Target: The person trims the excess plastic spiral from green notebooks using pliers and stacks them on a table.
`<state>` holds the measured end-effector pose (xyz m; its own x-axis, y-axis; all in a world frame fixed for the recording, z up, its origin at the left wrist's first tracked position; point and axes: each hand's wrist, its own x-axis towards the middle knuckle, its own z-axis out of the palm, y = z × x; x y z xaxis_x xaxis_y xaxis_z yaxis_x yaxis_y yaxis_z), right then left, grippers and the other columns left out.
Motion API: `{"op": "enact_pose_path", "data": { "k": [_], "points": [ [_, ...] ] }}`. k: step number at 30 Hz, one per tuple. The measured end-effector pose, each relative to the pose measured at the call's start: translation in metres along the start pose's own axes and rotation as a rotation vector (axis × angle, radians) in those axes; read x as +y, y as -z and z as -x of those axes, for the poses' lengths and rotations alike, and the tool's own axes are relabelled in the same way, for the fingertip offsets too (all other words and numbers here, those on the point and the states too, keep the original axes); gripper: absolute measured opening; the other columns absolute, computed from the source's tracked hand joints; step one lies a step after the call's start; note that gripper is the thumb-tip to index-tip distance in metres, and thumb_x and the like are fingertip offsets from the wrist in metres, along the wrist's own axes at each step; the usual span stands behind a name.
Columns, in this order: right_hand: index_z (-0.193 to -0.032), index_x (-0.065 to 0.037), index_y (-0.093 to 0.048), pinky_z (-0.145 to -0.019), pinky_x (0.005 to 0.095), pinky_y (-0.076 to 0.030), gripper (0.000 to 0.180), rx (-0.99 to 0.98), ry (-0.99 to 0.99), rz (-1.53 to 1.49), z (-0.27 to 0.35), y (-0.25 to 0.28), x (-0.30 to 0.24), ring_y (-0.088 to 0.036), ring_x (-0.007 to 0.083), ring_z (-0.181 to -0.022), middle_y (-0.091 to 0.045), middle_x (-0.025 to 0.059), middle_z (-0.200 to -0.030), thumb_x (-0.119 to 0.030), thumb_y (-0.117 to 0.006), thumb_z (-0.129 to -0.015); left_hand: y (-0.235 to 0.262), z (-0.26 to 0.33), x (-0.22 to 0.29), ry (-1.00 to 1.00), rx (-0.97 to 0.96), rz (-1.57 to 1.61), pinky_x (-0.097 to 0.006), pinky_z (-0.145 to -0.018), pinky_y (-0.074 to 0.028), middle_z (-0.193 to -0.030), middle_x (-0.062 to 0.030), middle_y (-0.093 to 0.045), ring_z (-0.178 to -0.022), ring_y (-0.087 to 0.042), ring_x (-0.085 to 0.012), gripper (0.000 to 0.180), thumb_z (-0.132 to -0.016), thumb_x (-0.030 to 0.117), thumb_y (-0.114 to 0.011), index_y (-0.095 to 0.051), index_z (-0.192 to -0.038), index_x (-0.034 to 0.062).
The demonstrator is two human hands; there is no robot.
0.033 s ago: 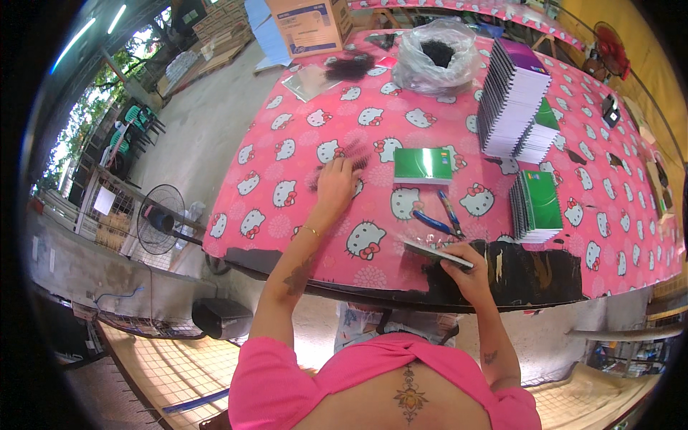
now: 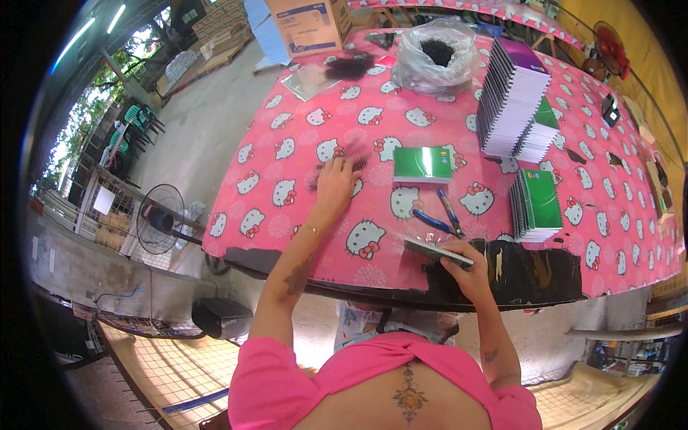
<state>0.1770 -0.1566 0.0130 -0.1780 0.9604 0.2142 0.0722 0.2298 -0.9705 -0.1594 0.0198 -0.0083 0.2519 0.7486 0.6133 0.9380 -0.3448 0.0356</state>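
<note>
The right grip (image 2: 466, 265) pinched a thin, flat, dark-covered notebook (image 2: 430, 251) near the front edge of the pink, cat-patterned tabletop (image 2: 444, 132). The left grip (image 2: 337, 183) lay at fine black coils (image 2: 356, 150); whether it pinched any, I couldn't tell. A crumpled translucent plastic bag (image 2: 408, 70) contained a tangled black heap (image 2: 437, 52).

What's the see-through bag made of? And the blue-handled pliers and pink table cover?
Bag: probably thin plastic; it's see-through and crinkly. Pliers: smooth blue handles, maybe plastic or rubber; the dark head is probably metal. Table cover: perhaps vinyl, since it's printed and softly shiny.
</note>
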Motion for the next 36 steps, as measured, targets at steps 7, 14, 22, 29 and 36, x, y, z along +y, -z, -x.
{"op": "enact_pose_path", "data": {
  "k": [7, 14, 22, 29, 36],
  "points": [
    [-0.118, -0.001, -0.068, -0.091, 0.0286, -0.047, 0.027, 0.000, -0.096, -0.051, -0.008, -0.001, -0.001, -0.061, 0.0139, -0.102, -0.070, 0.0075, -0.110, -0.004, -0.068, -0.091, 0.019, 0.001, 0.010, 0.030, 0.094, 0.104, -0.045, -0.076, -0.051, -0.099, -0.0141, -0.063, -0.088, -0.063, -0.0333, 0.016, -0.095, 0.013, -0.061, -0.061, -0.108, 0.0049],
    [-0.123, -0.001, -0.067, -0.090, 0.0273, -0.046, 0.032, -0.029, -0.043, -0.038, -0.006, 0.003, 0.013, -0.060, 0.0122, -0.100, -0.070, 0.0064, -0.110, -0.003, -0.066, -0.092, 0.082, 0.033, 0.089, 0.011, -0.189, 0.696, -0.039, -0.069, -0.051, -0.092, -0.0120, -0.065, -0.084, -0.064, -0.0305, 0.025, -0.093, 0.011, -0.062, -0.066, -0.118, 0.0074],
    [-0.123, -0.001, -0.067, -0.091, 0.0270, -0.046, 0.032, -0.030, -0.082, -0.038, -0.005, 0.002, 0.009, -0.061, 0.0119, -0.101, -0.071, 0.0064, -0.110, -0.003, -0.066, -0.092, 0.107, 0.053, 0.123, 0.123, -0.209, 0.876, -0.032, -0.058, -0.050, -0.086, -0.0111, -0.066, -0.066, -0.064, -0.0214, 0.015, -0.090, 0.011, -0.070, -0.072, -0.103, 0.0038],
    [-0.123, -0.002, -0.068, -0.090, 0.0264, -0.047, 0.031, -0.042, -0.088, -0.022, -0.004, 0.004, 0.009, -0.061, 0.0113, -0.101, -0.071, 0.0063, -0.111, -0.003, -0.067, -0.092, 0.098, 0.050, 0.117, 0.095, -0.186, 0.877, -0.033, -0.064, -0.051, -0.088, -0.0118, -0.065, -0.073, -0.064, -0.0234, 0.020, -0.088, 0.009, -0.072, -0.070, -0.107, 0.0028],
    [-0.124, -0.001, -0.067, -0.090, 0.0256, -0.047, 0.031, -0.069, -0.094, -0.077, -0.005, 0.005, 0.009, -0.060, 0.0100, -0.100, -0.071, 0.0056, -0.112, -0.005, -0.067, -0.093, 0.096, 0.027, 0.103, -0.204, -0.433, 0.729, -0.038, -0.076, -0.050, -0.102, -0.0122, -0.062, -0.086, -0.062, -0.0324, 0.027, -0.088, 0.014, -0.072, -0.065, -0.113, 0.0047]
  ]
}}
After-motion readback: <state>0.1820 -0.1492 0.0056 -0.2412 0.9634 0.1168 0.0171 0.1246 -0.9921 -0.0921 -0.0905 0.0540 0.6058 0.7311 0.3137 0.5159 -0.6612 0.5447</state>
